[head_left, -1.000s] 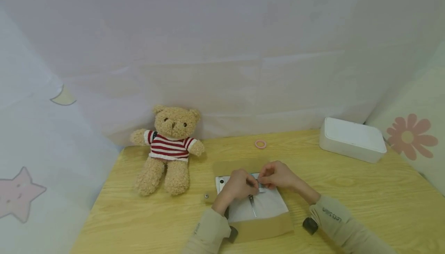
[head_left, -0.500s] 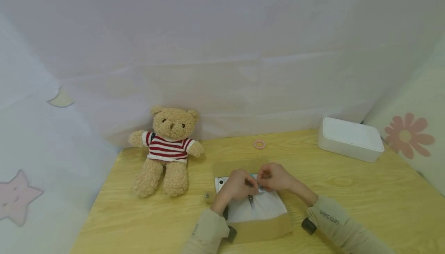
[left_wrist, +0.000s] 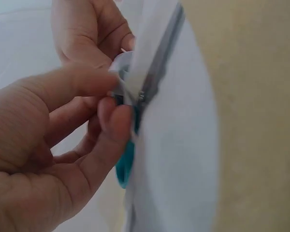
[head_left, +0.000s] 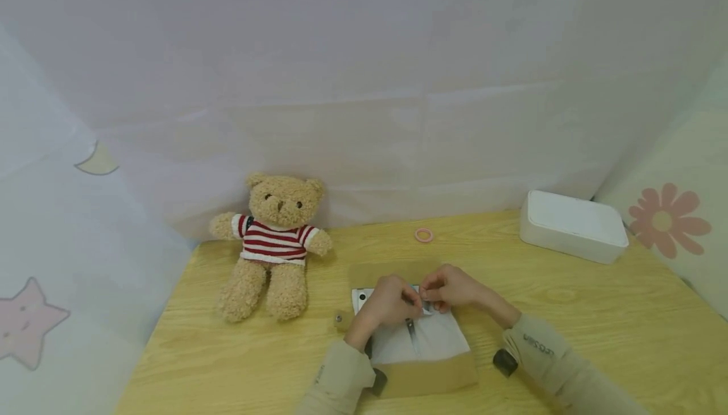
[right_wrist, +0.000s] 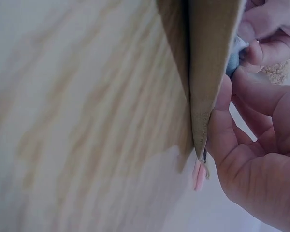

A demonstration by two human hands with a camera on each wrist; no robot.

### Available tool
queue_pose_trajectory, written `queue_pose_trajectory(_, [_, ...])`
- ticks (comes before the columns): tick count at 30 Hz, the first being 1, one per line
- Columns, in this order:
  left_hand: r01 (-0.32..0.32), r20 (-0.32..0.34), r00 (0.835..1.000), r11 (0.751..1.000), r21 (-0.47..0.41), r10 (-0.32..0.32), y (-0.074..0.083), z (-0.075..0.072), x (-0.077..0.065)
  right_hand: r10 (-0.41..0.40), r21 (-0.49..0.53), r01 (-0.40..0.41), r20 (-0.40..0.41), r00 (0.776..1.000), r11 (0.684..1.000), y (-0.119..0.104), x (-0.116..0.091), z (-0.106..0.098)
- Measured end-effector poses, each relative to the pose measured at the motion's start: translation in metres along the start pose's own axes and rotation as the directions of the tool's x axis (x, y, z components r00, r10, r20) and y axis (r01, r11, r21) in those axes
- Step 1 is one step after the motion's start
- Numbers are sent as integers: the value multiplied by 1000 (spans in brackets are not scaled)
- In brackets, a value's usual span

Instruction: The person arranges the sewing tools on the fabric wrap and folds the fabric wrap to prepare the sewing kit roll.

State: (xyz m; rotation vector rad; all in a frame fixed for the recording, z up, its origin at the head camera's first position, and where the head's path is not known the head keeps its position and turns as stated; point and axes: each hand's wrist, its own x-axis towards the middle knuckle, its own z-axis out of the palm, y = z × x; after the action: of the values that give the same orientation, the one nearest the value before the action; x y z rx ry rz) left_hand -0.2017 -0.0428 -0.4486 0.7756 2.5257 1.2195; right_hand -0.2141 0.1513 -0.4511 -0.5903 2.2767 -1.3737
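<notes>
A fabric piece, white inside (head_left: 443,339) and tan outside (head_left: 426,374), lies spread on the table. On its white side are scissors with a metal blade (left_wrist: 166,46) and a teal handle (left_wrist: 124,169). My left hand (head_left: 389,301) pinches a thin white strip (left_wrist: 121,62) between thumb and fingers, just over the pivot of the scissors. Opposite it, my right hand (head_left: 455,288) pinches the strip close to the left fingertips; its fingers lie along the fabric's edge (right_wrist: 212,72). The hands partly hide the strip and handle.
A teddy bear (head_left: 277,241) in a striped sweater sits at the back left. Behind the fabric lies a pink ring (head_left: 423,235). A white box (head_left: 573,225) stands at the back right, and a tan tab with a snap (head_left: 339,319) sticks out left.
The right fingers have shifted slightly at the strip, tilting back and forth. My left hand stays in nearly the same place, and the head view has drifted a little.
</notes>
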Motion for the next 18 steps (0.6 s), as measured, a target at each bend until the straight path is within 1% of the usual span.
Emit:
queue_pose_trajectory(4, [-19, 4, 1000, 1000, 12, 19, 1, -1, 0, -21, -25, 21, 13, 1000, 999, 0, 0, 0])
queue_pose_trajectory(7, [-32, 25, 999, 999, 27, 32, 2, -2, 0, -33, -30, 33, 18, 999, 999, 2, 0, 1])
queue_pose_trajectory(10, [-15, 35, 999, 1000, 25, 14, 1, -3, 0, -30, -14, 31, 29, 999, 999, 4, 0, 0])
queue_pose_trajectory(15, [-12, 37, 999, 1000, 27, 11, 1, -2, 0, -11, 17, 10, 55, 998, 1000, 7, -1, -3])
queue_pose_trajectory(18, [0, 37, 999, 1000, 27, -1, 2, -2, 0, -3, 32, 1, 71, 997, 1000, 8, 0, -4])
